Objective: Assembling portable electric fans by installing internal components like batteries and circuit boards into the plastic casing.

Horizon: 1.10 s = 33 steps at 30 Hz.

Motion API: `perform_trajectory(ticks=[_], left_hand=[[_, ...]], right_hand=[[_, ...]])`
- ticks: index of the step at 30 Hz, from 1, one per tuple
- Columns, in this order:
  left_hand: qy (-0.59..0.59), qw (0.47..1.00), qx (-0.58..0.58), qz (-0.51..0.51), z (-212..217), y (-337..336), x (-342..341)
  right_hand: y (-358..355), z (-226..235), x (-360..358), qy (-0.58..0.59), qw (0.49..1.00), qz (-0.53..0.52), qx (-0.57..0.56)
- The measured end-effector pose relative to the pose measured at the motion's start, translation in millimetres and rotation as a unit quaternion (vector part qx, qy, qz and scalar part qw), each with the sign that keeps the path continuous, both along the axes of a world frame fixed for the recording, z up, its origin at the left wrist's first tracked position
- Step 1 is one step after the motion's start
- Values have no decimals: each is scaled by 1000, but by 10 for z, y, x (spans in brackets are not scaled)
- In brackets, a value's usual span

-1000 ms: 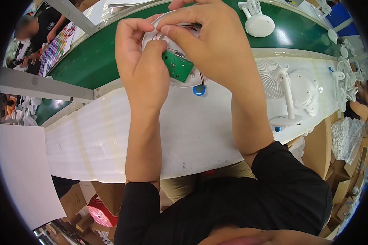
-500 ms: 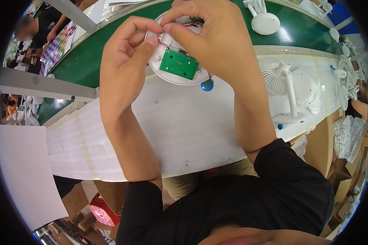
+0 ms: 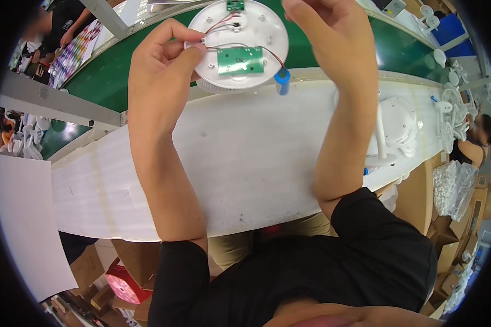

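Past the front of the white table (image 3: 245,163), the thin wires (image 3: 223,23) are pinched by the left hand (image 3: 163,71), thumb and first finger closed together at the left rim of the white disc (image 3: 274,32). Whether the rim is gripped too cannot be told. The right hand (image 3: 338,38) has just been lifted away from the disc. Its fingers are bent and partly cut off by the top edge, so whether anything is held cannot be told. More of the disc's inside is now shown, above the table's far edge. The wires seem to be minded by one hand only, with the parts left uncovered.

At the right, one white stand (image 3: 381,133) is half hidden by the right arm. On the disc's near side, one blue cylinder (image 3: 282,84) is seen past the rim, and one big green board (image 3: 240,61) is laid flat. At the far rim, one small green board (image 3: 235,5) is seen. The wires are too thin to be counted. Farther off, one green surface (image 3: 158,60) is partly covered by the disc.
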<state>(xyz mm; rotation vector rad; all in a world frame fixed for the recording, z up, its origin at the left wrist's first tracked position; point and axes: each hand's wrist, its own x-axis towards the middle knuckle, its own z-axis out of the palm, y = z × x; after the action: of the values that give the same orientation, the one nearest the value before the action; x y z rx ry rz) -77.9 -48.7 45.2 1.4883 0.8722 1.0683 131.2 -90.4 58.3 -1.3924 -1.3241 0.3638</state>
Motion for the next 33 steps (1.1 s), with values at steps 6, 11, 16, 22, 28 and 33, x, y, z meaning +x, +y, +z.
perform_trajectory(ticks=[6, 11, 16, 22, 28, 33], left_hand=[[-50, 995, -8, 84, -161, 83, 83], [-57, 992, -5, 109, -161, 64, 173], [-22, 995, 20, 97, -142, 27, 208], [21, 995, 36, 95, -114, -44, 271], [12, 994, 40, 103, -116, -67, 326], [-1, 994, 36, 106, -87, -107, 367]], right_hand=[[-220, -141, 196, -87, 975, 190, -78], [-202, -71, 160, -90, 968, 196, -127], [-169, -58, 248, 114, 937, 307, -119], [-63, -149, 222, 174, 944, 280, -33], [55, -190, 117, 169, 974, 149, -13], [159, -241, -7, 99, 995, 27, -5]])
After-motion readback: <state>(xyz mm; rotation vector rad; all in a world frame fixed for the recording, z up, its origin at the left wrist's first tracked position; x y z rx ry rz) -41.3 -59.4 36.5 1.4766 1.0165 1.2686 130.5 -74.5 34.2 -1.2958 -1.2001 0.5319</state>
